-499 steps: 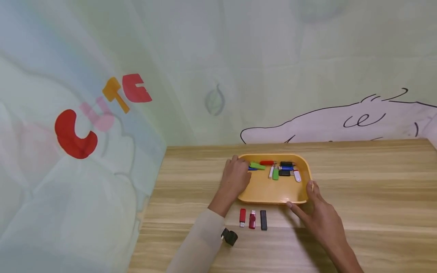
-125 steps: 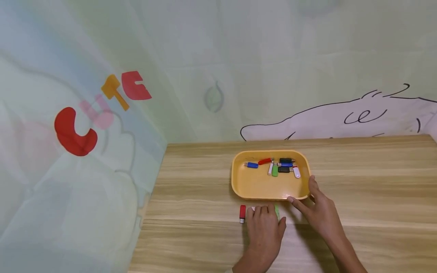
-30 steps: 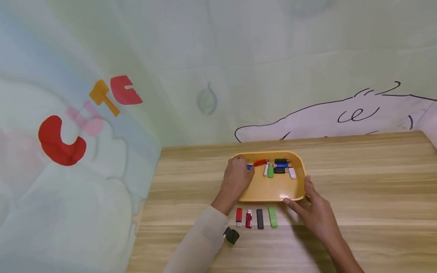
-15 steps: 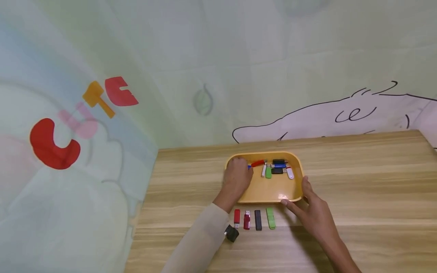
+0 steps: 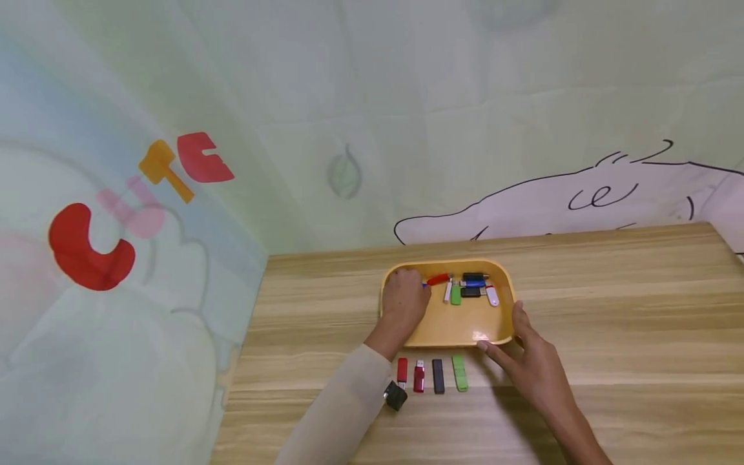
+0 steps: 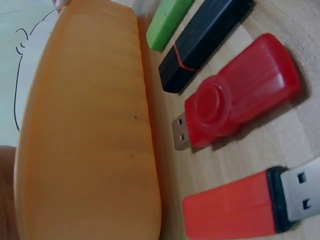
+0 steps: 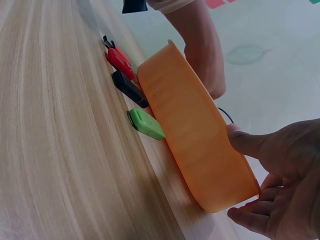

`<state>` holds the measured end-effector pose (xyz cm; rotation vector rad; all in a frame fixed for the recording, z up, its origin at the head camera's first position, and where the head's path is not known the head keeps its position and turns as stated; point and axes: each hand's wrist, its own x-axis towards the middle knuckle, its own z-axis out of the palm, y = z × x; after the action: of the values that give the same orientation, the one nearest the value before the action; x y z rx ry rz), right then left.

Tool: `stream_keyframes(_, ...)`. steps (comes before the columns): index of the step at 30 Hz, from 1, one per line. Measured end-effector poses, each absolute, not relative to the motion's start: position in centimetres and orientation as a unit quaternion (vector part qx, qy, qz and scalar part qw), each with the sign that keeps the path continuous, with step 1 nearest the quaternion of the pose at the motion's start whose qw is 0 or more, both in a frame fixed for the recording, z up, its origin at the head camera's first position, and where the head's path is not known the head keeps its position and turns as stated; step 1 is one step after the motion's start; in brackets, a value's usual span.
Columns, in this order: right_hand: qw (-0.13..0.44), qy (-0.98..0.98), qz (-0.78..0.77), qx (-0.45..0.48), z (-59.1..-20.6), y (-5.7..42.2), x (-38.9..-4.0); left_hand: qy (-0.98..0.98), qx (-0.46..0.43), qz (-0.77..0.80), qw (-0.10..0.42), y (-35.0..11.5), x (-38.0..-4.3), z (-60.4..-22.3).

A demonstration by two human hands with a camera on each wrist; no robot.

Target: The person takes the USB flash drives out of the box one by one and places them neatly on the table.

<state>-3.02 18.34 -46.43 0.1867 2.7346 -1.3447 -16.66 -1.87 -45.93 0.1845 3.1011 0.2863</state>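
A yellow-orange plastic tray holds several USB flash drives along its back half. My left hand reaches into the tray's left end, its fingertips hidden behind the hand. A bit of a blue USB drive peeks out beside it. With thumb on the front rim and fingers at the side, my right hand grips the near right corner of the tray. In front of the tray lie a red drive, a dark red swivel drive, a black drive and a green drive, in a row.
Inside the tray, a red drive, a green drive, a white drive and other black and blue ones lie close together. A black wrist-worn device sits at the left sleeve. A printed cloth hangs behind the wooden table.
Since several seconds ago, a green drive has joined the row in front of the tray, and the left hand has returned into the tray. Over the last second the hands barely move; the view shifts slightly.
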Motion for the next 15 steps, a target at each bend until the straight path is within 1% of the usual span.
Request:
stream_keyframes(7, 0.049, 0.892, -0.445, 0.063, -46.57, 18.35, -2.89, 0.995, 0.055, 0.076, 0.023, -1.73, -16.59, -46.23)
stream_keyframes(15, 0.04, 0.896, -0.438, 0.063, -46.51, 18.32, -2.99, 0.995, 0.052, 0.08, 0.036, -1.72, -16.53, -46.05)
